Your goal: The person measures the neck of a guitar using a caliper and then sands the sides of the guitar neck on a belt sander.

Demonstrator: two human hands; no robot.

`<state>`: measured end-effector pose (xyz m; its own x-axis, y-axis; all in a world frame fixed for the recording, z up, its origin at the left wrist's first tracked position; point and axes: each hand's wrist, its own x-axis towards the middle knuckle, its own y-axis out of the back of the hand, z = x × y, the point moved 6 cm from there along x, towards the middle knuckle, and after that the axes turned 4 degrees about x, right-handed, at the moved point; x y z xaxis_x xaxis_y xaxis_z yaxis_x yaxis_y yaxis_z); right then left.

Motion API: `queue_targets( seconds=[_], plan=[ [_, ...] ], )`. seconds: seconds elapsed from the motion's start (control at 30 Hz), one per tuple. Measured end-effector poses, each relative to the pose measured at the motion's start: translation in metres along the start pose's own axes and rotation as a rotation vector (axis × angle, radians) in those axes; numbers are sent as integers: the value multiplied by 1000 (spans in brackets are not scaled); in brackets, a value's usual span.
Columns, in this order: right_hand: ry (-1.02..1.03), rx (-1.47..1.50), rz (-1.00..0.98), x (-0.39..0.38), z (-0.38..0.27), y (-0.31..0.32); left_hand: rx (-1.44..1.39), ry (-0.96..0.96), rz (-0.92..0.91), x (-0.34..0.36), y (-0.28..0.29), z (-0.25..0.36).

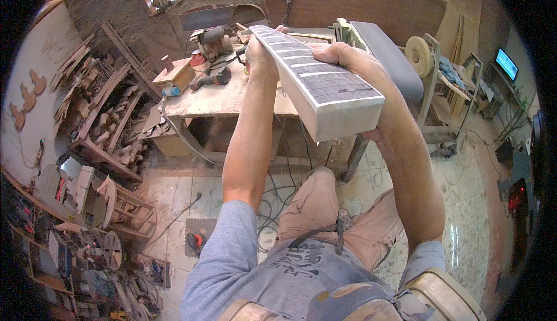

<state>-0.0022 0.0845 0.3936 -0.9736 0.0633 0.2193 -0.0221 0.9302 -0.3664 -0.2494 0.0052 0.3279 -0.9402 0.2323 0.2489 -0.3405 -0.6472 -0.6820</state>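
While both hands grip, left hand (259,51), right hand (342,54), fretted guitar neck (316,80)

Being held up lengthwise, a pale wooden guitar neck (316,80) with dark fretted fingerboard facing up, near end blunt and square.

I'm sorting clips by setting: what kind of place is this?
Most likely a woodworking or instrument-making workshop: both hands hold a guitar neck over a dusty workbench with a router, and wood offcuts pile up nearby.
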Motion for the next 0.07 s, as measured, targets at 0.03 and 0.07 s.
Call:
queue_targets(
  seconds=[0.03, 0.07],
  plan=[
    [7, 5, -19, 4, 2, 4, 14, -6, 10, 1, 0, -1],
    [21, 4, -66, 7, 3, 8, 16, -5, 9, 0, -1, -1]
  ],
)
